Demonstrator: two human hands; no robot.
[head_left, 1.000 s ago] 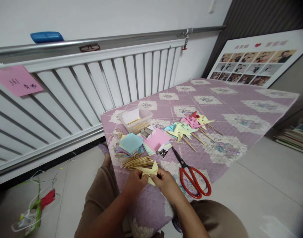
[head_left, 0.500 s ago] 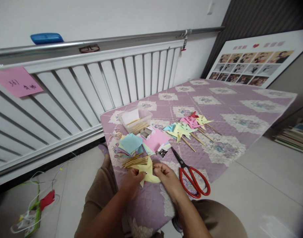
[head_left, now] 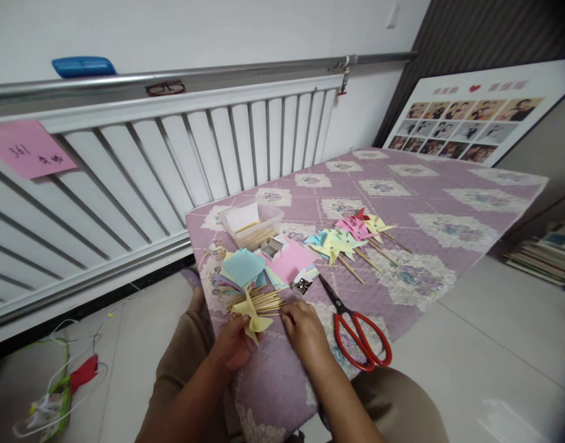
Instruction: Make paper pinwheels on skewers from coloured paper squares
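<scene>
A pale yellow paper pinwheel is pinched in my left hand, tilted up over the table's near left part. Just behind it lies a bundle of thin wooden sticks. My right hand rests low at the right ends of these sticks, its curled fingers closed on the end of a stick; the fingertips are partly hidden. To the right of that hand lie red-handled scissors, blades pointing away. A small packet of metal pins sits beyond my right hand.
Finished pinwheels on sticks lie farther back. Coloured paper squares, a pink sheet, a small grey box and a clear plastic box stand behind the sticks. A white radiator borders the flowered tablecloth.
My right hand has let go of the pinwheel and dropped to the stick ends. My left hand has moved slightly left with the pinwheel, tilting it up.
</scene>
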